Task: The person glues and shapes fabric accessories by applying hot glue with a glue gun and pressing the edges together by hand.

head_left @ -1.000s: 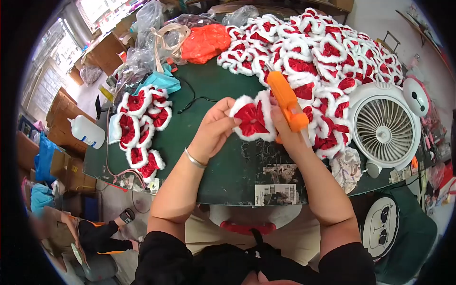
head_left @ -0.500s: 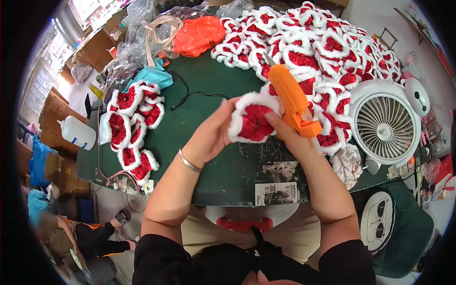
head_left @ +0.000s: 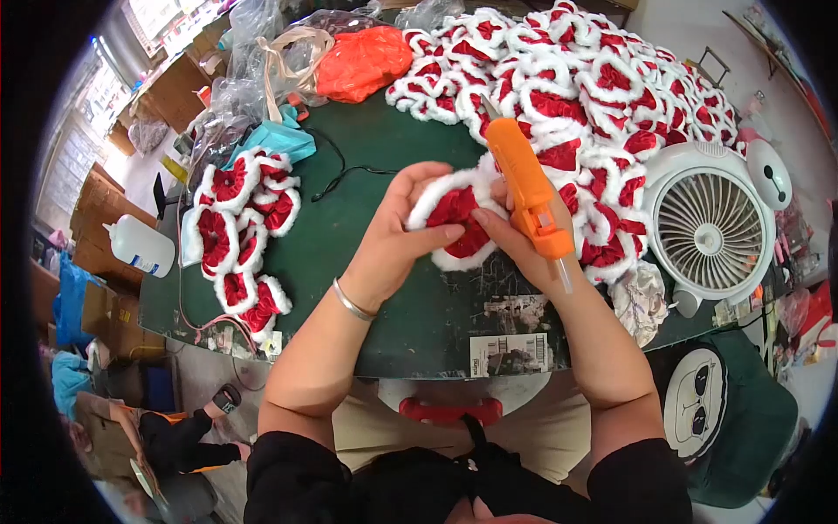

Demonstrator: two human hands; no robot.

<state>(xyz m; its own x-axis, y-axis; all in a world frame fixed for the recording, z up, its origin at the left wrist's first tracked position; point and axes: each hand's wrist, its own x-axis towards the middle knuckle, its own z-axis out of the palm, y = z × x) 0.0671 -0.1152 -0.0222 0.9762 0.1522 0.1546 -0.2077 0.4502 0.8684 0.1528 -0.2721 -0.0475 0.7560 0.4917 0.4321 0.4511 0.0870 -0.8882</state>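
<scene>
Between my two hands is a red fabric piece (head_left: 456, 210) with white fluffy trim. My left hand (head_left: 397, 227) grips its left side, thumb laid across the red cloth. My right hand (head_left: 517, 234) pinches the right side with the thumb and also holds an orange glue gun (head_left: 527, 179), its nozzle pointing up and away. A large heap of similar red and white pieces (head_left: 559, 109) lies behind and to the right. A smaller group of them (head_left: 231, 236) lies on the left of the dark green table (head_left: 384, 327).
A white fan (head_left: 709, 236) stands at the right, with crumpled plastic (head_left: 639, 301) beside it. An orange-red bag (head_left: 362, 65), a blue bag (head_left: 284, 140) and a black cable (head_left: 336, 162) lie at the back left. A white bottle (head_left: 140, 249) is left. Another person (head_left: 175, 432) sits lower left.
Both hands have shifted and turned the fabric piece. My left thumb, earlier behind the trim, now lies over its front. The glue gun has moved slightly left since half a second ago.
</scene>
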